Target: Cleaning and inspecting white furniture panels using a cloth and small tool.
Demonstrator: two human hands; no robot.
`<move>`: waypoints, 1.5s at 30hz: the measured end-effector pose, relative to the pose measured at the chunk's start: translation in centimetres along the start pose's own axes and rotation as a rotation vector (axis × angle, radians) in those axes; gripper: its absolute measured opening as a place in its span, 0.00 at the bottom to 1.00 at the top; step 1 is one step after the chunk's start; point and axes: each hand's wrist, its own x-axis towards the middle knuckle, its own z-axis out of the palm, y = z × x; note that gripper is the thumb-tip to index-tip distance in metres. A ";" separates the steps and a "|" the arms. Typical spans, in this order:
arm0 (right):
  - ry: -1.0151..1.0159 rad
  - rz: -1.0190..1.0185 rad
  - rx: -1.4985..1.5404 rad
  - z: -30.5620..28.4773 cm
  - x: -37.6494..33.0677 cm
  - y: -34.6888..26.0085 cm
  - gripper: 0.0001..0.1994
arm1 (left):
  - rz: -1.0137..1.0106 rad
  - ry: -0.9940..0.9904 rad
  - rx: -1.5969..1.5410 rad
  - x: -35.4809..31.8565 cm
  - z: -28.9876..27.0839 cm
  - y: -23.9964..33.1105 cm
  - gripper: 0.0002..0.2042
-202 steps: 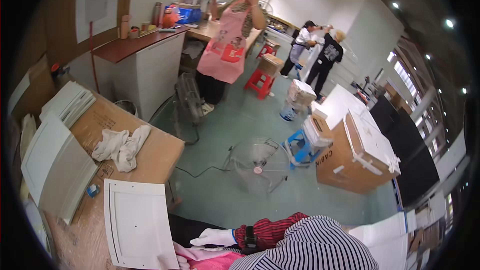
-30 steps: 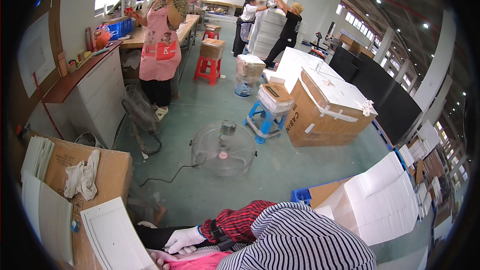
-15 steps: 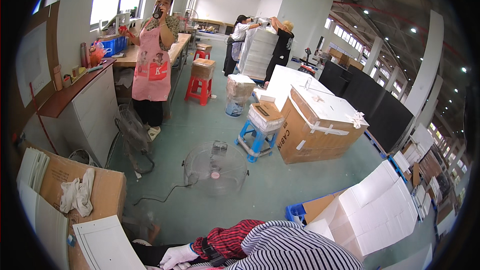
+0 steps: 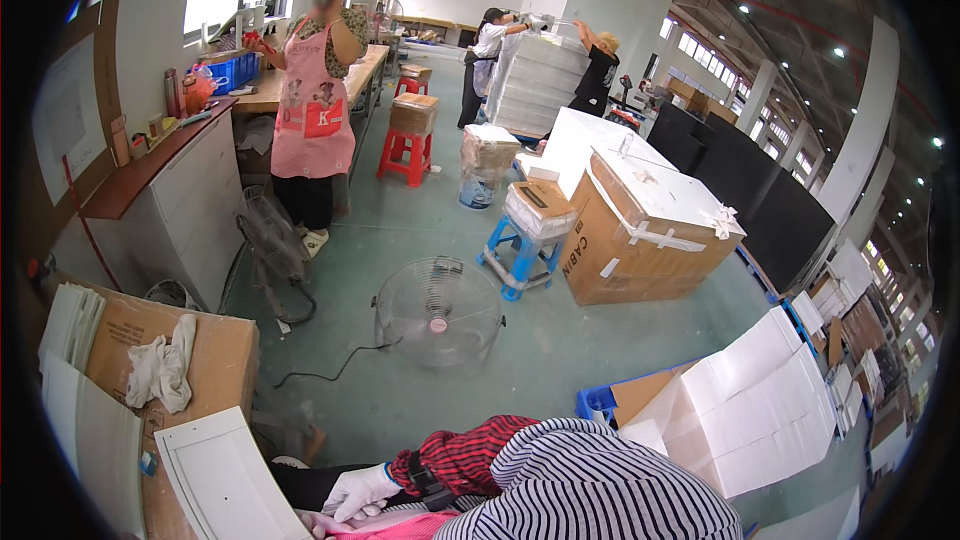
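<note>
Presently catalogued: one gloved hand (image 4: 362,491) at the lower edge of the view, in a white glove, with a black wristband and a red striped cuff behind it. Which of the wearer's hands it is cannot be told, since the arm crosses the body; the other hand is out of sight beneath a black-and-white striped sleeve (image 4: 590,490). The fingers lie loosely curled on a pink cloth (image 4: 360,525), touching it; whether they pinch it cannot be told.

Just left of the hand: a white flat panel (image 4: 225,485) with a raised border, resting on a brown cardboard box (image 4: 215,350). Further left on that box: a crumpled white rag (image 4: 165,365), and beside it a stack of white sheets (image 4: 70,325).

Ahead of the hand, on the green floor: a round wire-guarded floor fan (image 4: 438,312), its black cord trailing toward the box.

Beyond the fan: a blue plastic stool (image 4: 520,258) carrying a white parcel, and a large taped cardboard carton (image 4: 650,230).

Far ahead, left: a person in a pink apron (image 4: 315,110), standing by a long workbench. Right of the hand: stacked white foam boards (image 4: 750,410).
</note>
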 end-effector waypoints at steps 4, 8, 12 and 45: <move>-0.002 -0.024 0.007 0.0 0.1 0.3 0.10 | -0.029 -0.019 -0.003 -0.1 0.3 0.1 0.38; -0.009 -0.014 0.049 -0.2 0.5 1.0 0.10 | -0.047 -0.032 -0.005 -0.2 0.0 0.2 0.35; -0.003 -0.015 0.033 0.0 0.4 0.7 0.10 | -0.064 -0.050 -0.002 -0.1 -0.5 0.3 0.33; -0.028 -0.014 0.070 -0.1 0.2 0.8 0.07 | -0.008 -0.076 0.045 0.1 0.7 0.3 0.50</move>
